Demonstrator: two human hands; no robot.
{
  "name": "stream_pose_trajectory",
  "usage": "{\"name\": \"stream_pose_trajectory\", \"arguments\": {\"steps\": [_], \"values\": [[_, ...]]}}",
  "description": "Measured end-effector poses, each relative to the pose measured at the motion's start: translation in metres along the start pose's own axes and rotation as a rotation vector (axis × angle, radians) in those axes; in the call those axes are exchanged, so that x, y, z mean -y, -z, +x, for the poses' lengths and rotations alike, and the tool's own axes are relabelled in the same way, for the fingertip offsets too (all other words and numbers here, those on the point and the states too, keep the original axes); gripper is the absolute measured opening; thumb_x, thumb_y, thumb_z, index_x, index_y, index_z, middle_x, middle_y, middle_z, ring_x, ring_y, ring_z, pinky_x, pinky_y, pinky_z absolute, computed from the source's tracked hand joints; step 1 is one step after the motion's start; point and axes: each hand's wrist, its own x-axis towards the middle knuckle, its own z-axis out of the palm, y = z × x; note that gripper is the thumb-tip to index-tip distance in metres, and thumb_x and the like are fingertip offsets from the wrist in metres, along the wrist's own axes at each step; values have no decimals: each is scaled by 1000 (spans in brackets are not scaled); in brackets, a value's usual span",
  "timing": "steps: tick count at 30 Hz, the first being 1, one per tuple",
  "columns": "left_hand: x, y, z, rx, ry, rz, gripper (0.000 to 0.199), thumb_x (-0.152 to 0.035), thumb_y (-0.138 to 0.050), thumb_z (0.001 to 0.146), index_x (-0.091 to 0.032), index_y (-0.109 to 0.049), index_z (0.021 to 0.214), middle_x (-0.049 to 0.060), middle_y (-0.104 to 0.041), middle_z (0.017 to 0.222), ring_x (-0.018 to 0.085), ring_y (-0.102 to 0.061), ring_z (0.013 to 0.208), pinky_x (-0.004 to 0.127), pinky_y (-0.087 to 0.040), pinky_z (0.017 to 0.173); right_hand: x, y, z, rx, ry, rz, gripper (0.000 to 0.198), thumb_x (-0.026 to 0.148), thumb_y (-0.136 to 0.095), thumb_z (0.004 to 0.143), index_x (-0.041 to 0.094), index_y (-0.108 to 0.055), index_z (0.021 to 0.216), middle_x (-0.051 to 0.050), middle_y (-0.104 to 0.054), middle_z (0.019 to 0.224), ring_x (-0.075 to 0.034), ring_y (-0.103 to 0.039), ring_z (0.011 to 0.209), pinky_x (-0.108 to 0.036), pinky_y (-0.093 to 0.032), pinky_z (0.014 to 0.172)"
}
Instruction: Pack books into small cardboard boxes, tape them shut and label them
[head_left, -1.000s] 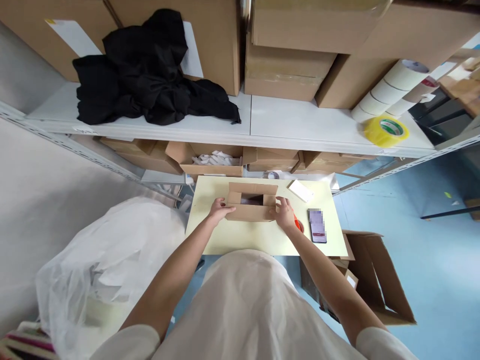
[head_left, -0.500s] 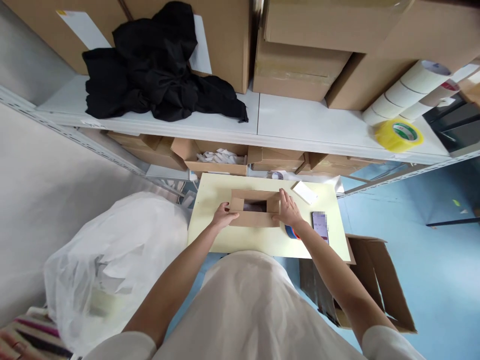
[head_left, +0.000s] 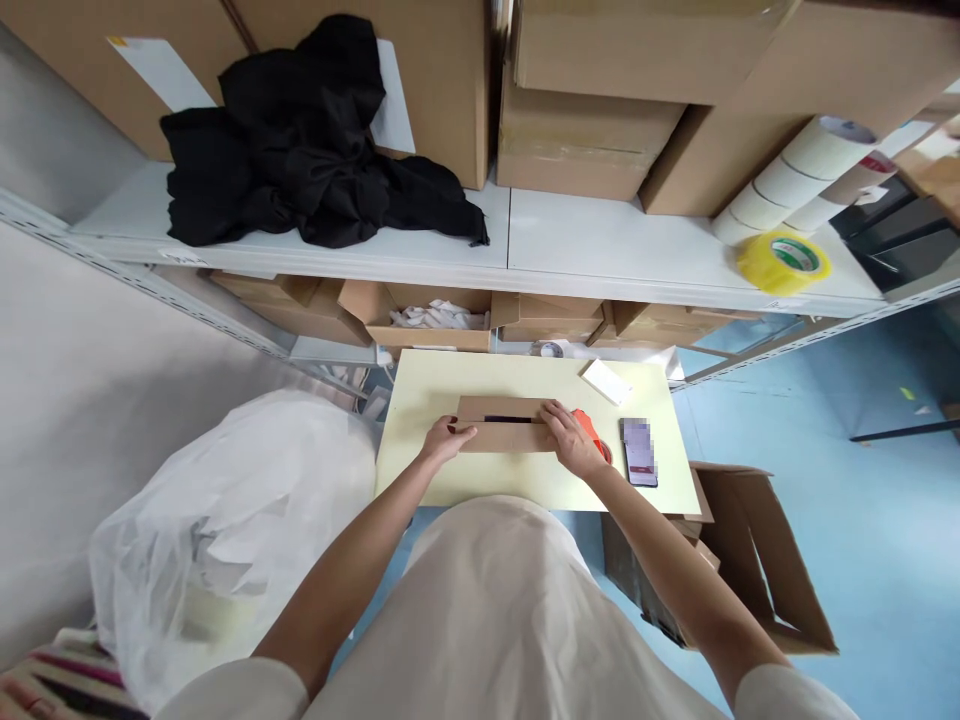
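A small brown cardboard box (head_left: 506,437) lies on the pale yellow table (head_left: 450,485) in front of me. Its two long top flaps are folded inward, leaving a narrow dark slot between them. My left hand (head_left: 448,440) grips the box's left end, thumb along the front flap. At the right end, my right hand (head_left: 571,440) is closed over the corner with its fingers bent on the flaps. Just beyond that hand sits an orange-red object (head_left: 589,428) with a round part, perhaps a tape dispenser, partly hidden by the hand.
A phone (head_left: 639,452) and a white slab-like box (head_left: 606,382) lie at the table's right. Behind stands a shelf (head_left: 585,235) with cartons, black cloth (head_left: 315,150) and yellow tape (head_left: 784,262). A white plastic bag (head_left: 232,540) is at left, an open carton (head_left: 750,560) at lower right.
The long flaps have come down and inward, so the wide opening has narrowed to a slot. My right hand has shifted slightly toward me and onto the flaps; the left stays at its end.
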Motion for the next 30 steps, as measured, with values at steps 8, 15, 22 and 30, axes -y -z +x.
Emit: {"name": "stream_pose_trajectory", "arguments": {"steps": [8, 15, 22, 30], "values": [[-3, 4, -14, -286, -501, 407, 65, -43, -69, 70, -12, -50, 124, 22, -49, 130, 35, -42, 126, 46, -34, 102, 11, -14, -11, 43, -57, -46, 53, 22, -41, 89, 16, -35, 142, -12, -30, 150, -30, -19, 141, -53, -29, 108], [-14, -22, -35, 57, -903, 722, 60, -27, -52, 82, -19, -37, 140, 12, -31, 150, 27, -21, 140, 47, -4, 115, 14, -11, -9, 49, -72, -82, 54, 22, -40, 90, 12, -33, 143, -14, -29, 150, -31, -18, 141, -52, -25, 110], [-12, -35, -36, -10, -858, 947, 67, -35, -52, 83, -14, -30, 143, 14, -30, 149, 27, -22, 140, 46, -8, 115, 16, -16, -14, 71, -51, -173, 66, 30, -47, 89, 15, -21, 147, -13, -23, 152, -31, -15, 141, -55, -20, 110], [-10, -41, -32, -82, -882, 1082, 62, -39, -46, 88, -15, -32, 143, 10, -30, 150, 25, -23, 140, 43, -17, 113, 3, -16, -23, 37, -54, -17, 76, 50, -42, 88, 14, -14, 148, -14, -19, 153, -29, -16, 141, -46, -31, 106]]}}
